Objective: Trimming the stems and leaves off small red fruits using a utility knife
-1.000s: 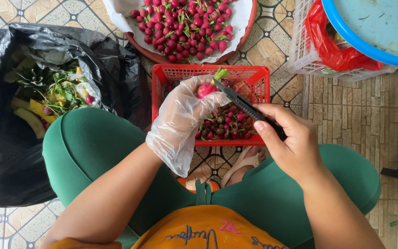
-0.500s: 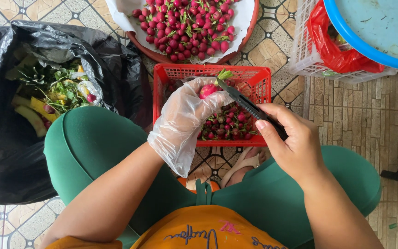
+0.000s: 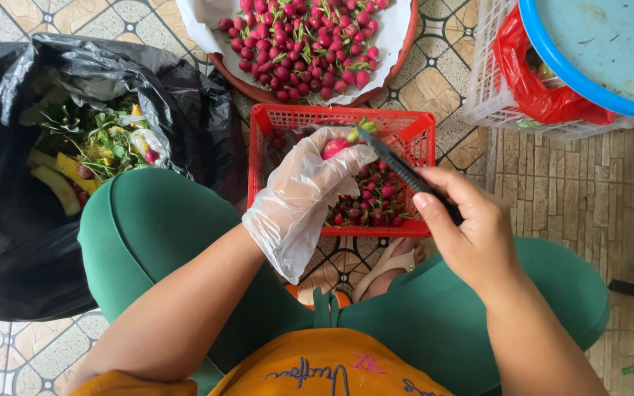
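1. My gloved left hand (image 3: 299,202) pinches a red radish (image 3: 335,147) above the red basket (image 3: 420,132), leafy end up-right.
2. My right hand (image 3: 471,235), grip clenched, holds the black knife (image 3: 405,172), blade slanting up-left to the radish top.

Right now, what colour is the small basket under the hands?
Red. The plastic mesh basket shows best in the head view, between the left hand and right hand.

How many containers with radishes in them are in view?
2: the round brown bowl lined with white plastic at top, and the red plastic slotted basket below it, under the hands. The black bag holds mostly scraps.
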